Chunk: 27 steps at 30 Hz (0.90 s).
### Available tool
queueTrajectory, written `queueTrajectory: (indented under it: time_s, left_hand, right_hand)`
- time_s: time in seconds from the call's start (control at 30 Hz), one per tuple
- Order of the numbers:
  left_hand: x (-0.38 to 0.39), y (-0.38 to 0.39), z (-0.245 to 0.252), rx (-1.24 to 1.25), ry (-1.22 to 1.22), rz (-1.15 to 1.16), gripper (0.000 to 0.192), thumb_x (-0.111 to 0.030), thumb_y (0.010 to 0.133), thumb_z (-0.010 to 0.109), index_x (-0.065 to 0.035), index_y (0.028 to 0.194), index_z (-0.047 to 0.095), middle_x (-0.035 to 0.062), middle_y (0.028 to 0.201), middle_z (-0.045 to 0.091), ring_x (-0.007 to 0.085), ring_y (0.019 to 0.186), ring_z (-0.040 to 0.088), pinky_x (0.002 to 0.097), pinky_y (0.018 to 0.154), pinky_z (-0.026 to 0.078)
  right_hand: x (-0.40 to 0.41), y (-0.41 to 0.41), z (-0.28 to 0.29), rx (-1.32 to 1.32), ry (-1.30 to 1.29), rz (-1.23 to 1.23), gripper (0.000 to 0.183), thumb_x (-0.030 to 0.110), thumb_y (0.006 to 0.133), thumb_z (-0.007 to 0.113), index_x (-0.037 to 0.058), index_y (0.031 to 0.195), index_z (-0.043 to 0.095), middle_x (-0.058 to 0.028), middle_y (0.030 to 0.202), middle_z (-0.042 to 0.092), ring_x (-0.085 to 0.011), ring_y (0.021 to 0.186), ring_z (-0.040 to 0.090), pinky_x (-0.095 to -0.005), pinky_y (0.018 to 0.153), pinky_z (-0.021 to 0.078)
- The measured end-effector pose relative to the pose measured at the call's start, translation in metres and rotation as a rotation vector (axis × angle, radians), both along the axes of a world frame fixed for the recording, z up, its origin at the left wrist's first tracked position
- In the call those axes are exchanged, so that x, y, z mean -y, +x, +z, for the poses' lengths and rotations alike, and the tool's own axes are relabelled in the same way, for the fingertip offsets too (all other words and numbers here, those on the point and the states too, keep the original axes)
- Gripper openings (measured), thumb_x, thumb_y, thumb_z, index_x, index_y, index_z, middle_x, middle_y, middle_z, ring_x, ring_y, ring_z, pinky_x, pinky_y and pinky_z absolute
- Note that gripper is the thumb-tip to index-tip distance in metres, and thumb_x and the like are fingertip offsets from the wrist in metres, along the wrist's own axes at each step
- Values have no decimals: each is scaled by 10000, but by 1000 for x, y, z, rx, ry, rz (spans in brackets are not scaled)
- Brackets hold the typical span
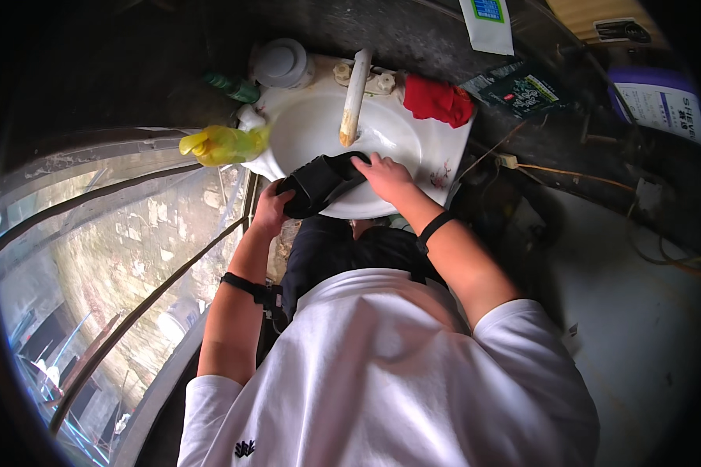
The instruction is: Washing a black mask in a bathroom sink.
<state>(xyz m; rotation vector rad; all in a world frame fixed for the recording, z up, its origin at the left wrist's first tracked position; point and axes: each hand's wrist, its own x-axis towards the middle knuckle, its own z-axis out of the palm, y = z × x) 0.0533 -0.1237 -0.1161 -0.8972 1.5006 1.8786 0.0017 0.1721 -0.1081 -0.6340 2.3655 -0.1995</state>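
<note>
A black slide sandal [321, 185] is held between my two hands over the front rim of a white ceramic washbasin [409, 137]. My left hand [273, 207] grips one end of it, thumb on top. At the other end, my right hand [384, 175] pinches the edge, thumb and fingers bent around it. The undersides of the sandal and the fingers beneath it are hidden. From the back of the basin a white pipe spout [355, 99] reaches out over the bowl, its tip stained brown.
Two tap knobs [385, 83] flank the spout. A red cloth [438, 100] lies on the basin's right corner. Along the left stand a lidded grey tub [281, 63], a green bottle [232, 87] and a yellow plastic bag or glove [225, 145]. A barred window [146, 280] runs down the left.
</note>
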Motion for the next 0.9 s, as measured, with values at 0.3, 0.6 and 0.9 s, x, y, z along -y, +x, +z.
queueTrajectory:
  time_s: [0.3,0.6,0.9]
  left_hand:
    - [6,13,-20,-228,-447,-305,472,-97,918,613,-28,1369,490,122,1191,626,227,1048,634,355,848,551]
    - [3,17,-21,-241,-436,-300,524,-100,929,605,-41,1425,449,210,1287,598,288,1199,572,352,1027,429]
    - [-4,12,-21,-357,-235,-175,567,-30,930,578,-54,1474,419,166,1356,559,235,1257,519,331,1069,393]
  right_hand:
    - [-11,18,-11,-74,14,-5,572,104,940,482,182,1493,362,-197,1271,518,-329,971,689,-434,791,582]
    - [-4,23,-8,-14,-2,-62,574,112,941,472,213,1496,367,-171,1200,546,-348,967,682,-442,796,574]
    - [9,12,-5,63,-104,7,610,87,925,492,198,1506,343,-181,1230,543,-337,974,685,-441,785,570]
